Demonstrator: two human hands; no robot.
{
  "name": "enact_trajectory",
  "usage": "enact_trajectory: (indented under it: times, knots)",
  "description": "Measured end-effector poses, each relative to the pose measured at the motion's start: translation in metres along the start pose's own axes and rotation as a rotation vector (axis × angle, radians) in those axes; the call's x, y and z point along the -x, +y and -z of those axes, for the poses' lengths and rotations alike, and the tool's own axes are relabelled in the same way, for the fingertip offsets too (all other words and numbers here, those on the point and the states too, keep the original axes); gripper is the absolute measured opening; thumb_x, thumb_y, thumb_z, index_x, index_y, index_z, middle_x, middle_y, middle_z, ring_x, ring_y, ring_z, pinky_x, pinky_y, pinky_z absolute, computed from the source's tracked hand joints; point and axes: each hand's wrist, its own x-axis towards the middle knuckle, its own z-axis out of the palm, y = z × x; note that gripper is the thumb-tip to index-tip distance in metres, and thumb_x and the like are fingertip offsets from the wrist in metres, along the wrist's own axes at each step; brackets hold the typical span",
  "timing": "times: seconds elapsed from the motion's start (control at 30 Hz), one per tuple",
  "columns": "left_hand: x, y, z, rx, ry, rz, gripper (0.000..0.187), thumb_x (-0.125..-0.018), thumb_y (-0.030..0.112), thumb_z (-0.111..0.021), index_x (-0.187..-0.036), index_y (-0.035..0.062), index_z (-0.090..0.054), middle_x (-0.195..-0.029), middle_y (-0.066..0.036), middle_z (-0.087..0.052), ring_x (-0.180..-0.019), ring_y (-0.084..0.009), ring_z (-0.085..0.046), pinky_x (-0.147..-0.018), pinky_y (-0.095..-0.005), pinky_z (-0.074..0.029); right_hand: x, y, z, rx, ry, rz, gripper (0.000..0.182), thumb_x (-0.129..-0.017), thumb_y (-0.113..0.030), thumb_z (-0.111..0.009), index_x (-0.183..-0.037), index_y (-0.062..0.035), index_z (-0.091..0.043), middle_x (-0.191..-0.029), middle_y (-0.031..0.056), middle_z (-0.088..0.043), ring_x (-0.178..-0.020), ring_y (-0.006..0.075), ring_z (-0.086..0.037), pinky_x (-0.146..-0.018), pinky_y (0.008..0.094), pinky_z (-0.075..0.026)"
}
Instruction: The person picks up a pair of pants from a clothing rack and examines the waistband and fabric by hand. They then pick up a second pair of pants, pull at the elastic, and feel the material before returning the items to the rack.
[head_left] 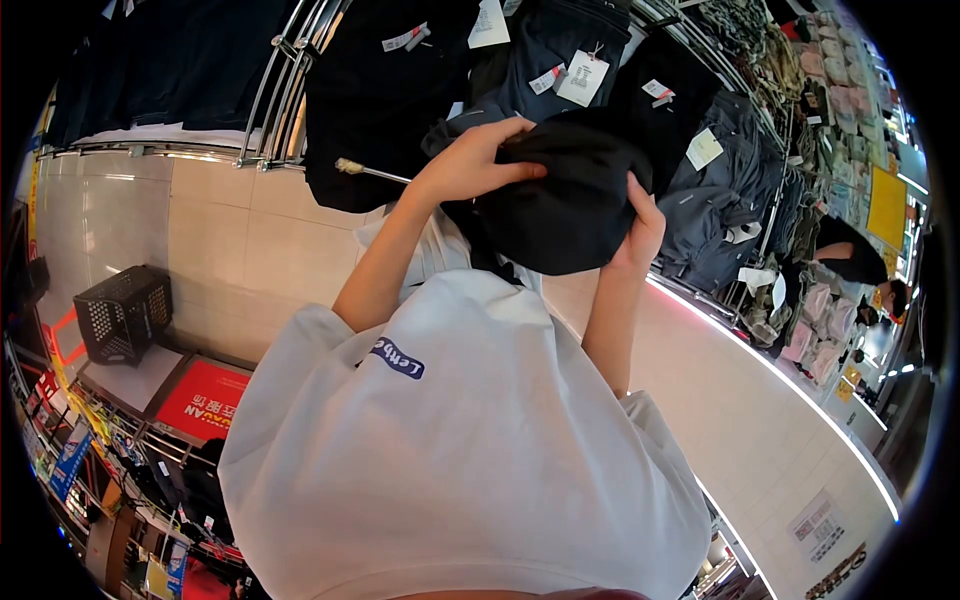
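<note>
A bunched black garment (565,215), its exact kind not clear from the folds, is held up in front of my chest. My left hand (478,165) grips its upper left part, thumb on the near face and some fingers tucked into the dark cloth. On the right edge, my right hand (642,228) is closed around the fabric with the thumb upward; its other fingers are mostly hidden behind. Just beyond lie dark folded trousers (562,40) with a white price tag (583,78) on them.
Metal rack rails (285,85) run at the upper left. Grey garments (715,215) are stacked to the right. A dark perforated basket (125,312) is at the left, near a red sign (205,398). Another person (855,255) bends over at the far right.
</note>
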Motion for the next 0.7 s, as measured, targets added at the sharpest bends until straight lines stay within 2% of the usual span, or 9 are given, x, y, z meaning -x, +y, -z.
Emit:
enact_trajectory:
  times: [0.03,0.13,0.2,0.23,0.33,0.37,0.5,0.63,0.7]
  knots:
    - [-0.003,0.005,0.0,0.011,0.043,-0.037,0.033,-0.086,0.023,-0.075,-0.103,-0.0021,-0.063,-0.083,-0.009,-0.068,-0.077,-0.0133,-0.061,-0.074,-0.0275,-0.048,-0.002,-0.003,0.002,-0.011,-0.004,0.014,0.037,-0.093,-0.001,-0.055,-0.129,0.0058,-0.053,-0.123,0.0181,-0.063,-0.112,0.029,-0.063,-0.102,0.0398,-0.049]
    - [-0.005,0.01,0.009,0.034,-0.043,0.095,0.03,-0.084,0.025,-0.077,-0.085,-0.0021,-0.063,-0.071,-0.003,-0.06,-0.068,-0.0087,-0.051,-0.065,-0.0264,-0.042,-0.008,-0.018,0.0,0.1,0.001,0.089,0.038,-0.091,0.001,-0.057,-0.129,0.0034,-0.053,-0.123,0.0153,-0.063,-0.111,0.0265,-0.063,-0.1,0.0369,-0.049]
    - [-0.003,0.013,0.008,0.133,-0.028,0.105,0.032,-0.084,0.026,-0.078,-0.079,-0.0012,-0.061,-0.067,0.0,-0.054,-0.065,-0.0069,-0.046,-0.062,-0.025,-0.039,-0.011,-0.03,-0.001,0.201,-0.005,0.11,0.041,-0.089,0.002,-0.061,-0.129,0.0023,-0.053,-0.123,0.013,-0.063,-0.11,0.0247,-0.062,-0.098,0.0339,-0.048]
    - [-0.002,0.015,0.007,0.182,-0.02,0.11,0.034,-0.084,0.027,-0.078,-0.077,-0.0008,-0.061,-0.065,0.002,-0.052,-0.064,-0.006,-0.044,-0.06,-0.0243,-0.037,-0.011,-0.034,-0.005,0.217,-0.021,0.107,0.037,-0.088,0.003,-0.062,-0.125,0.003,-0.056,-0.117,0.0114,-0.065,-0.105,0.0228,-0.064,-0.095,0.0323,-0.049]
    - [-0.002,0.01,0.002,0.216,-0.052,0.106,0.038,-0.086,0.032,-0.077,-0.074,0.0005,-0.058,-0.064,0.005,-0.047,-0.063,-0.0047,-0.041,-0.059,-0.0227,-0.035,-0.013,-0.037,0.004,0.259,-0.003,0.079,0.036,-0.087,0.004,-0.062,-0.123,0.0034,-0.057,-0.113,0.012,-0.067,-0.102,0.0226,-0.065,-0.093,0.032,-0.05]
    - [-0.004,0.008,0.0,0.196,-0.051,0.12,0.041,-0.091,0.034,-0.071,-0.071,0.0013,-0.056,-0.063,0.006,-0.042,-0.062,-0.0039,-0.037,-0.057,-0.0226,-0.032,-0.013,-0.038,0.006,0.3,-0.011,0.084,0.035,-0.088,0.004,-0.061,-0.123,0.0038,-0.058,-0.114,0.0124,-0.067,-0.103,0.0222,-0.065,-0.094,0.0321,-0.05]
    - [-0.006,-0.001,-0.012,0.408,0.059,0.175,0.042,-0.099,0.03,-0.061,-0.068,0.0032,-0.053,-0.063,0.009,-0.038,-0.06,-0.0029,-0.031,-0.055,-0.0233,-0.028,-0.012,-0.039,0.0,0.438,-0.079,0.151,0.034,-0.086,0.006,-0.061,-0.121,0.0052,-0.059,-0.114,0.0126,-0.068,-0.103,0.0208,-0.066,-0.093,0.0314,-0.05]
    - [-0.005,0.003,-0.002,0.345,0.086,0.123,0.033,-0.098,0.028,-0.061,-0.081,0.0002,-0.063,-0.069,0.009,-0.048,-0.067,-0.0016,-0.039,-0.061,-0.0209,-0.033,-0.009,-0.046,-0.002,0.632,-0.127,0.278,0.03,-0.083,0.01,-0.063,-0.113,0.0039,-0.062,-0.101,0.007,-0.068,-0.092,0.0164,-0.065,-0.085,0.0256,-0.05]
    - [-0.006,0.001,0.0,0.425,0.188,0.074,0.03,-0.098,0.026,-0.062,-0.082,0.0008,-0.064,-0.069,0.009,-0.049,-0.066,-0.0014,-0.039,-0.06,-0.0206,-0.032,-0.004,-0.051,-0.006,1.007,-0.185,0.33,0.026,-0.082,0.008,-0.065,-0.107,0.0018,-0.062,-0.095,0.0033,-0.065,-0.086,0.0124,-0.062,-0.08,0.023,-0.047]
